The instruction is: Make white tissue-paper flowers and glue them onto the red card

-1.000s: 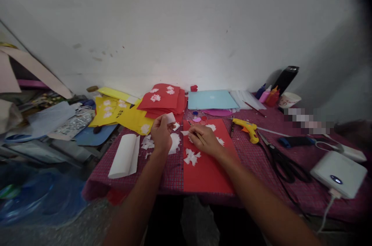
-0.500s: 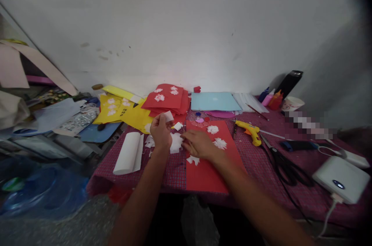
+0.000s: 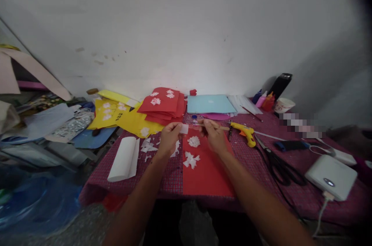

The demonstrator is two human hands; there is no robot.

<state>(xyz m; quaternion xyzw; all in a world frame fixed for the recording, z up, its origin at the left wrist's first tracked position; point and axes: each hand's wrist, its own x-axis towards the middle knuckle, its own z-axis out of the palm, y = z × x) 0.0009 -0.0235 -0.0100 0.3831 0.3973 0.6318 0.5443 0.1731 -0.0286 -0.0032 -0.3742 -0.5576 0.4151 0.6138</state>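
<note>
My left hand [image 3: 170,137] is closed, pinching a small white paper square [image 3: 184,129] between thumb and fingertips. To its right, my right hand [image 3: 213,135] grips a thin pale stick [image 3: 223,127], which points left toward that square; its exact kind is hard to make out. Both hands are over the upper part of a red paper sheet [image 3: 207,178]. Crumpled white paper flowers [image 3: 193,141] lie on the sheet, the lower one [image 3: 191,160] with ragged petals. Torn white paper scraps [image 3: 148,145] are left of my left hand. Small paint dishes [image 3: 194,117] sit just beyond my hands.
A white paper roll [image 3: 122,158] lies at left. Red sheets with flowers [image 3: 159,102] and yellow sheets [image 3: 132,122] are behind. On the right are a yellow glue gun [image 3: 245,133], black-handled scissors [image 3: 279,164], a white power bank [image 3: 331,178], paint bottles [image 3: 267,100] and a black flask [image 3: 281,86].
My left hand has moved right with the paper square, now over the red sheet's edge. My right hand has risen from the scraps and now holds the stick. The view has shifted slightly.
</note>
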